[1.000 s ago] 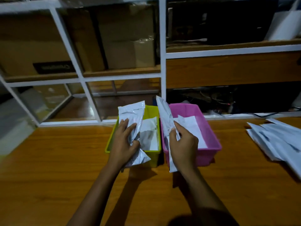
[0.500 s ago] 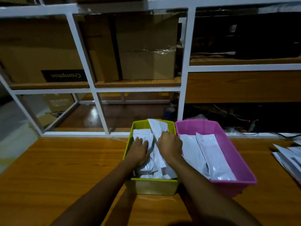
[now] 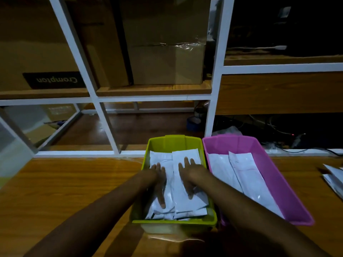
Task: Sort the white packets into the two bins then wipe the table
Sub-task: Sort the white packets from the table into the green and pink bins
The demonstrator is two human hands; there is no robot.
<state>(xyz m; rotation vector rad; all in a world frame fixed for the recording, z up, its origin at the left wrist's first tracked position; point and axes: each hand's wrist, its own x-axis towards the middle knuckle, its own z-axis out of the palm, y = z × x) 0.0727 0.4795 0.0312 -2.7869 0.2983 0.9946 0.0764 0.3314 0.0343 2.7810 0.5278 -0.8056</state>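
A green bin (image 3: 174,140) stands on the wooden table, with a pink bin (image 3: 269,164) touching its right side. Several white packets (image 3: 178,203) lie stacked in the green bin. My left hand (image 3: 157,180) lies flat on the left packets, fingers straight. On the right packets my right hand (image 3: 189,173) presses down with spread fingers. Two white packets (image 3: 243,175) lie lengthwise in the pink bin. More loose white packets (image 3: 334,179) sit at the table's right edge, partly cut off.
A white metal shelf frame (image 3: 215,86) stands behind the table with cardboard boxes (image 3: 167,52) on its wooden boards. Cables (image 3: 311,150) run along the back right. Bare wood table (image 3: 70,182) stretches to the left of the bins.
Both hands carried a packet each down into the green bin, let go and now lie flat on the stack. The camera has moved closer to the bins.
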